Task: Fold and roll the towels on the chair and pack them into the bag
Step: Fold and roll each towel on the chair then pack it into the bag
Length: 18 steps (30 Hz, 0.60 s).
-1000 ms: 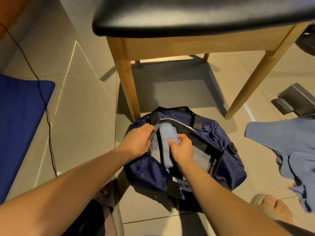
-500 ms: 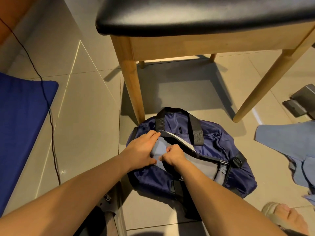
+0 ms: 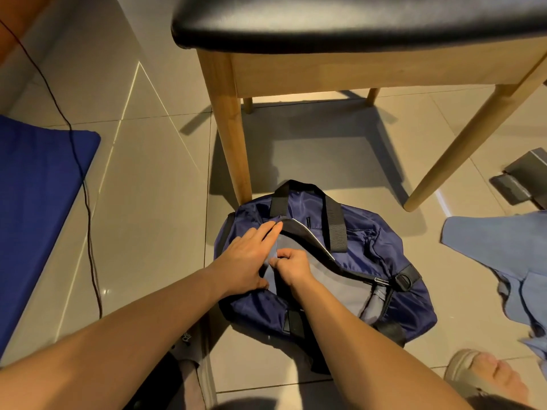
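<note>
1. Bag [image 3: 370, 250]: navy, on the tiled floor in front of the chair [image 3: 355, 22]. Its far left corner lies at the foot of the chair's left front leg. Zip opening gapes and grey lining is visible inside.
2. Left hand [image 3: 248, 258]: fingers straight and together, laid flat on the bag's left side. Fingertips reach the dark rim of the opening.
3. Right hand [image 3: 293, 269]: in the left end of the opening, just beside the left hand. Fingers curled tight into a fist, thumb tucked against forefinger. Cannot tell whether they grip anything.
4. Pale strip [image 3: 270, 273] shows between the two hands. Cannot tell if it is towel or lining.
5. One black handle [image 3: 334, 229] lies across the bag's far side.
6. Cloth [image 3: 488, 261]: light blue, loose on the floor to the right, well apart from the bag.
7. Blue mat [image 3: 38, 208] at left, with a black cable [image 3: 87, 208] running over its edge.
8. Sandalled foot [image 3: 485, 377] at lower right.
</note>
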Available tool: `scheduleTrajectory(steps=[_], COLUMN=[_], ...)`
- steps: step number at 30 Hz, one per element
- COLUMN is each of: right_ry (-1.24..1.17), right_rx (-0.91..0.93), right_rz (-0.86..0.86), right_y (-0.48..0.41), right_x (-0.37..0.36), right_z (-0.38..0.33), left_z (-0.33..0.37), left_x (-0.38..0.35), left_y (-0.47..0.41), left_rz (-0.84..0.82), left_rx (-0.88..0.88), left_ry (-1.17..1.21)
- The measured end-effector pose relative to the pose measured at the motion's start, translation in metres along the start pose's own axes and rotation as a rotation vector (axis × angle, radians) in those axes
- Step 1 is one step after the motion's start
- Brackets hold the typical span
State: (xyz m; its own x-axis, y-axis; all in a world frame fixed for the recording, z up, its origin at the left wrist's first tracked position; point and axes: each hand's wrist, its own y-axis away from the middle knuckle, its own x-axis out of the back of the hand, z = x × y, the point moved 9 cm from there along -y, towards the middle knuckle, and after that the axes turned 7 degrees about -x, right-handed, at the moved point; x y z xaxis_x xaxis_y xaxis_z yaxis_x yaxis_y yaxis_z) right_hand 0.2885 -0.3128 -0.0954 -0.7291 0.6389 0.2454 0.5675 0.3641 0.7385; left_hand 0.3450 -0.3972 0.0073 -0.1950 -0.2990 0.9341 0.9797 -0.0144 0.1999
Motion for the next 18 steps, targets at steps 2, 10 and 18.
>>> scheduleTrajectory(steps=[2, 10, 18], right_ry=[0.083, 0.448, 0.539], right_rx=[0.003, 0.097, 0.17], right_rz=[-0.001, 0.435, 0.223], right_y=[0.002, 0.052, 0.057], right_x=[0.004, 0.13, 0.187], right_z=[0.003, -0.006, -0.001], left_z=[-0.003, -0.009, 0.01], left_x=[-0.004, -0.03, -0.013], left_y=[0.0, -0.008, -0.032], left_rz=[-0.025, -0.209, -0.426], left_rx=[0.008, 0.05, 0.156], left_ry=[-0.001, -0.105, -0.159])
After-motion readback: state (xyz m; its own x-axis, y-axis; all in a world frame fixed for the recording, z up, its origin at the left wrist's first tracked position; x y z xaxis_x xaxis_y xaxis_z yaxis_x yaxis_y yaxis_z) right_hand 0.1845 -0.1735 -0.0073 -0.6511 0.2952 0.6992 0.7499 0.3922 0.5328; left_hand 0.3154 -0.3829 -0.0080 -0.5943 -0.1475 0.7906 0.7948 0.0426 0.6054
